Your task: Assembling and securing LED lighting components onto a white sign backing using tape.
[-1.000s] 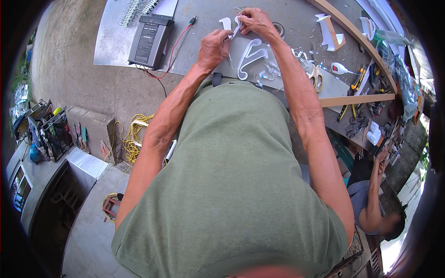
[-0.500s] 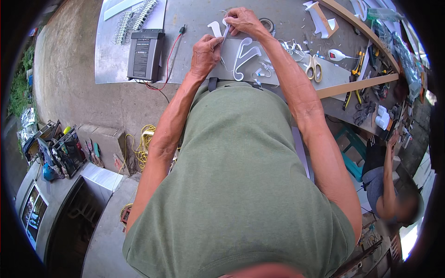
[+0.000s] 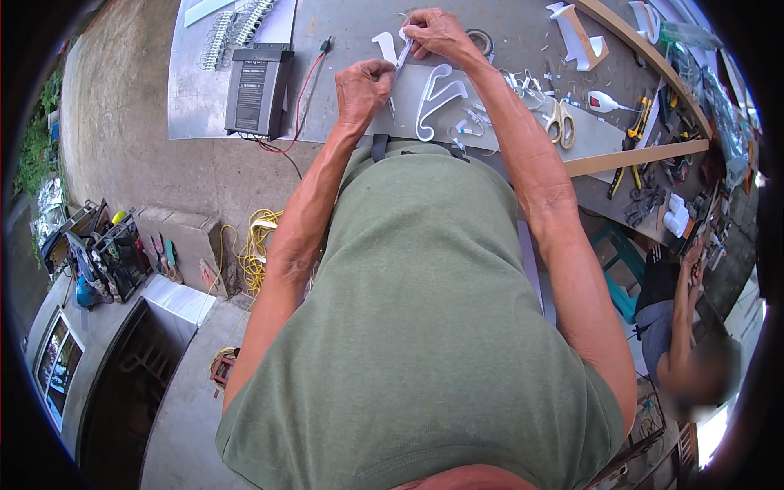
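My left hand (image 3: 361, 94) pinches the lower end of a thin white piece (image 3: 403, 57) between thumb and fingertips. Its upper end is gripped by my right hand (image 3: 438, 34), farther away over the metal-topped table (image 3: 347, 28). Partly behind this piece lies a white curved shape (image 3: 383, 44). A short wire with a small end (image 3: 392, 104) hangs beneath my left hand. Nearer me, a white hollow letter-like shape (image 3: 437, 100) lies on the table, beside small white light modules on wires (image 3: 469, 124). A roll of tape (image 3: 482, 42) rests by my right wrist.
A black power box (image 3: 258, 94) with red and black leads stands at left, near coils of light modules (image 3: 245, 28). To the right are scissors (image 3: 560, 124), pliers (image 3: 641, 118), a white-orange curved piece (image 3: 580, 39) and a brown strip (image 3: 637, 158). Another person (image 3: 670, 327) works at far right.
The whole view has shifted slightly. Both my hands keep their pinch on the white piece with little movement. The other person's two hands now show together at the table edge.
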The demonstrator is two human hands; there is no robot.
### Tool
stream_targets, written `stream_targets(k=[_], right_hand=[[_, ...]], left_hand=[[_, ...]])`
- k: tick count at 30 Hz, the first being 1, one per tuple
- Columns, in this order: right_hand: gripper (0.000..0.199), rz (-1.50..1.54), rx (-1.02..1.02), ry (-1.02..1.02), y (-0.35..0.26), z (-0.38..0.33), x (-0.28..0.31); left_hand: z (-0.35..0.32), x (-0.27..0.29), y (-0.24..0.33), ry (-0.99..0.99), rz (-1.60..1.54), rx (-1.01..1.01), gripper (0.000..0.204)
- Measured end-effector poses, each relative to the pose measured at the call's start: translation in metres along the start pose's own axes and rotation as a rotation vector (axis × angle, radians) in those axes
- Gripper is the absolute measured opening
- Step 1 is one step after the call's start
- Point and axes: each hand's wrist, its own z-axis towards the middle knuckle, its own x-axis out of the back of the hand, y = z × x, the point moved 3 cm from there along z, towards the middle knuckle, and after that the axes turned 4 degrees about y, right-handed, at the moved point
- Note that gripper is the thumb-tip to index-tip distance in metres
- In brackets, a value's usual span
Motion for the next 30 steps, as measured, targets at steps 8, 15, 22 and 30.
stream_targets(k=[8,15,22,30], right_hand=[[0.030,0.007,-0.014,-0.007,0.006,0.004,-0.001],[0.029,-0.024,-0.040,-0.016,0.007,0.008,-0.003],[0.026,0.043,-0.094,-0.020,0.003,0.003,-0.001],[0.023,0.132,-0.184,-0.010,0.006,0.002,-0.002]], left_hand=[[0.007,-0.002,0.006,-0.039,0.075,0.052,0.020],[0.015,-0.002,0.005,-0.095,0.084,0.155,0.020],[0.009,-0.002,0.009,-0.030,0.025,0.189,0.019],[0.006,-0.001,0.012,0.006,0.040,0.136,0.018]])
